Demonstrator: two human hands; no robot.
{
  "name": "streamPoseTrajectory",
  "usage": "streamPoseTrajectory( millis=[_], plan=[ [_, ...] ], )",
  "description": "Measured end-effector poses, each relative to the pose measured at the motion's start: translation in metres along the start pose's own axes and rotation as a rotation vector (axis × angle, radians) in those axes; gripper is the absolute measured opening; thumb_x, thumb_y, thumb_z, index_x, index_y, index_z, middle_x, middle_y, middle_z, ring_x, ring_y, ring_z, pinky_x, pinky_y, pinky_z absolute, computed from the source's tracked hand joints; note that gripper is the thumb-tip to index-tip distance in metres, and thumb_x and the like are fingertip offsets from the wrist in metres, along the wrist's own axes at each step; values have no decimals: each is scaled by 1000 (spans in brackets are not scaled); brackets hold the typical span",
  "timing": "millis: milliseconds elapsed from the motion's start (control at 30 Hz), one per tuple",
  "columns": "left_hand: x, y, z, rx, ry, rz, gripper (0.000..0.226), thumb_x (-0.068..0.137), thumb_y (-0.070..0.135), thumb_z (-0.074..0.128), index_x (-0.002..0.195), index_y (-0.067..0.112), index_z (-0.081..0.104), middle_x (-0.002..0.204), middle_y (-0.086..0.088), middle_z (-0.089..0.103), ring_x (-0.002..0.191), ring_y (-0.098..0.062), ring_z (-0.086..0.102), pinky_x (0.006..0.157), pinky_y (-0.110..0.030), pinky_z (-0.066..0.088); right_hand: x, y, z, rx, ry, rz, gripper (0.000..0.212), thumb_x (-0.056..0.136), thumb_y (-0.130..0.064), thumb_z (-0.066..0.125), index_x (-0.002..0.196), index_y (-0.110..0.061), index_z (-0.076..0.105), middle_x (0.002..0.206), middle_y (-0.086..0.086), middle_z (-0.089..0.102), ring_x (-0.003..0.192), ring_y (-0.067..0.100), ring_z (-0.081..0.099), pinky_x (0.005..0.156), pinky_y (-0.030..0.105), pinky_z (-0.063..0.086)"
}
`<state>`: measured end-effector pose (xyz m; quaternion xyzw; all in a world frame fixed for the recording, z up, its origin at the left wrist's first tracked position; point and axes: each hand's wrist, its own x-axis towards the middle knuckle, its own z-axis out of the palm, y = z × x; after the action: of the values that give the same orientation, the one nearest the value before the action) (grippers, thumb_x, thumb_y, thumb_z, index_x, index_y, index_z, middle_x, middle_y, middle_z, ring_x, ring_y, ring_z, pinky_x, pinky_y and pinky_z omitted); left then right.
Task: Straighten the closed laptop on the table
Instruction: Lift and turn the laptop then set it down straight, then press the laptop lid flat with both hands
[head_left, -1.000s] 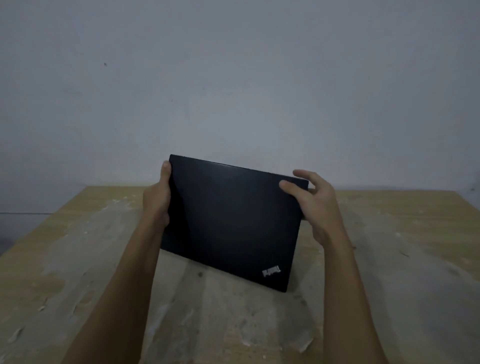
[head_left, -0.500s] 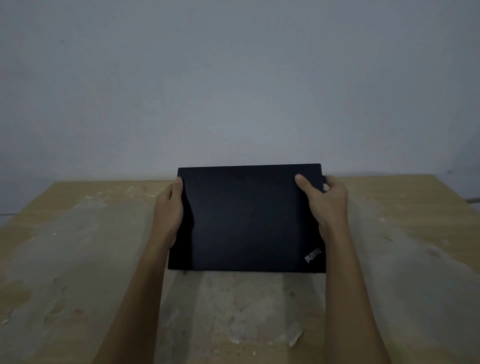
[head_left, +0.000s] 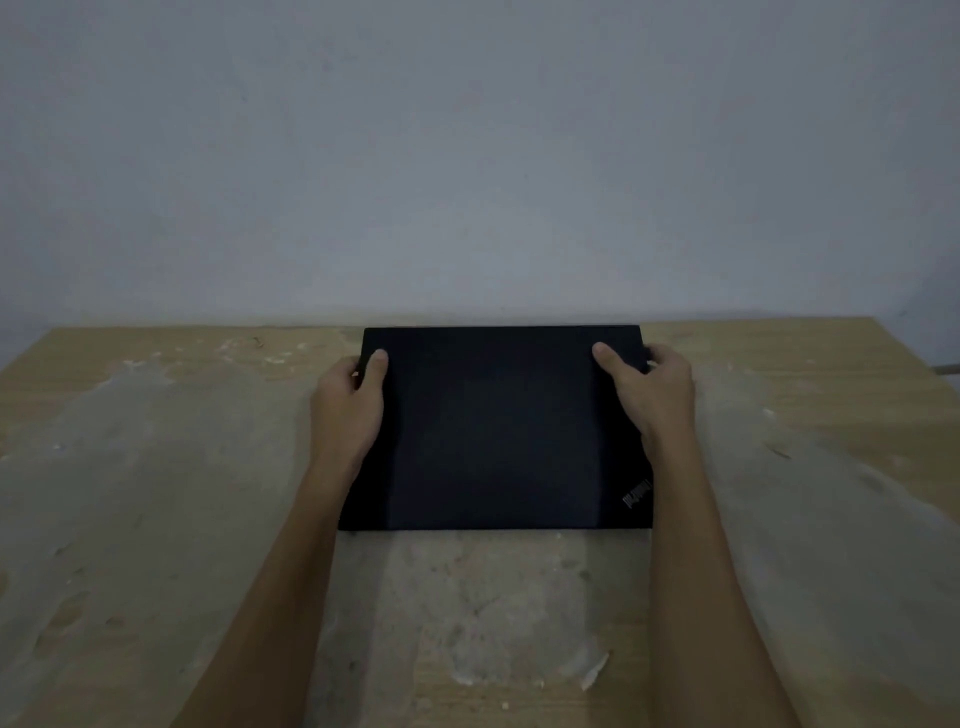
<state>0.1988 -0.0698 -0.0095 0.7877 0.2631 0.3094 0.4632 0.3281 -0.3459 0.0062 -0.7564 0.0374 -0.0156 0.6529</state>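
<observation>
- Lying flat and closed on the table (head_left: 156, 467), a black laptop (head_left: 498, 431) is sitting near the far edge, its long sides running square with that edge and its back edge close to the wall (head_left: 467, 156).
- Showing at the lid's near right corner is a small slanted logo (head_left: 637, 494); it seems to read "ThinkPad", though the letters are too small and dim to be certain.
- Gripping the laptop's left side is the left hand (head_left: 348, 410), its thumb (head_left: 378, 364) pressing on the lid near the far left corner while the other fingers are wrapping the edge out of sight.
- Clasping the right side is the right hand (head_left: 654, 400), thumb (head_left: 608, 358) resting on the lid near the far right corner and fingers curling around the edge.
- Reaching in from the bottom of the frame are two bare forearms, one on each side of the laptop.
- Spreading across the pale wooden table top are grey, worn patches and flaking marks, with a loose chip of surface (head_left: 592, 670) curling up in front of the laptop.
- Filling the background is a plain grey-blue wall in dim light.
</observation>
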Motion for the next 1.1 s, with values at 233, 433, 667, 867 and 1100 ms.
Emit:
streamPoseTrajectory(
  millis=[233,433,667,867,1100],
  plan=[
    [5,-12,3,106,-46,-36,26,101,34,61,92,17,78,72,17,68,61,15,62,47,-4,37,10,17,4,-164,-54,-18,42,84,-31,82,118,-8,71,118,11,73,101,26,72,91,46,61],
    [5,-17,5,50,-74,-63,29,101,29,63,114,7,78,77,18,69,62,10,65,48,-2,43,16,23,6,-423,-75,-35,55,87,-46,73,126,-8,66,122,1,32,120,34,55,106,49,50],
    [3,-11,3,69,-93,-76,27,101,17,65,119,0,74,74,21,62,58,18,62,46,0,41,11,21,5,-527,-101,-32,44,92,-42,70,122,-9,66,130,9,37,121,37,54,105,48,49],
    [-16,5,-4,433,-199,143,53,98,29,68,146,12,53,134,-16,51,118,-28,54,97,-32,47,-15,6,4,-735,-112,-149,68,86,-50,74,141,-17,54,149,16,35,137,38,38,114,48,31],
    [-50,17,-5,693,-703,416,86,86,84,38,159,40,28,171,-1,14,158,-21,7,127,-48,0,-67,10,-5,-878,-504,-496,87,76,-83,57,147,-33,52,165,2,36,152,24,31,123,46,23]
  ],
)
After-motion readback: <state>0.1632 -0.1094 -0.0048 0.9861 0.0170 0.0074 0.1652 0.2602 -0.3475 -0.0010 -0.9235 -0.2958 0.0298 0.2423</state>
